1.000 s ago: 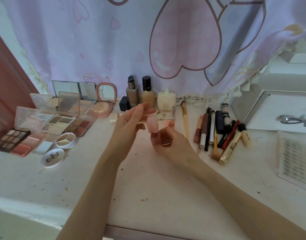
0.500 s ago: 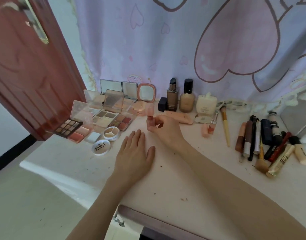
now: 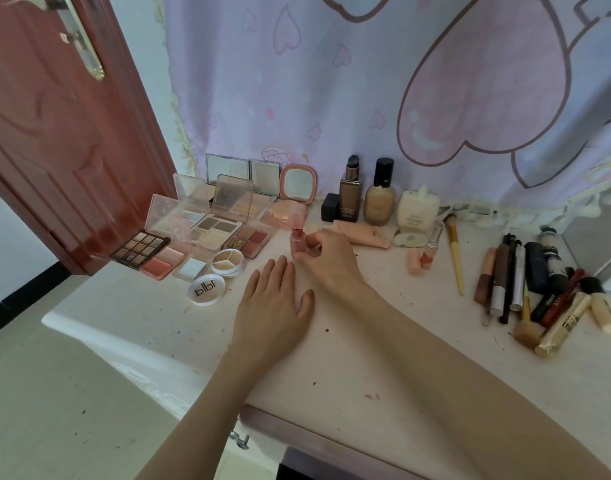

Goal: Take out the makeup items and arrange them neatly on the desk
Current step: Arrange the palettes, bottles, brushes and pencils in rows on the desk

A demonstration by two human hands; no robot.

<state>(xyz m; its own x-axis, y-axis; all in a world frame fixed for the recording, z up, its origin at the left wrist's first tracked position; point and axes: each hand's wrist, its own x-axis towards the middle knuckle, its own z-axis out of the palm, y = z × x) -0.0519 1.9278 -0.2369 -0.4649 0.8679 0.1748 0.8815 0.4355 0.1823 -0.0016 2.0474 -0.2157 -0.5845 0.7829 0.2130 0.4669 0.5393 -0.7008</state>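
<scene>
My right hand pinches a small pink lip-gloss bottle, which stands upright on the white desk beside the open palettes. My left hand lies flat on the desk, fingers apart, holding nothing, just in front of the bottle. Open eyeshadow and blush palettes cluster at the left, with a round white compact in front of them. Foundation bottles stand at the back. A pile of pencils, brushes and tubes lies at the right.
A red-brown door stands at the left, beyond the desk's left edge. A pink heart-print curtain hangs behind the desk. A yellow-handled brush and small pink tubes lie in the middle right. Bare desk surface lies around my forearms.
My left hand dropped from beside the bottle to lie flat on the desk. My right hand carried the pink bottle left and set it upright by the palettes. My view swung left.
</scene>
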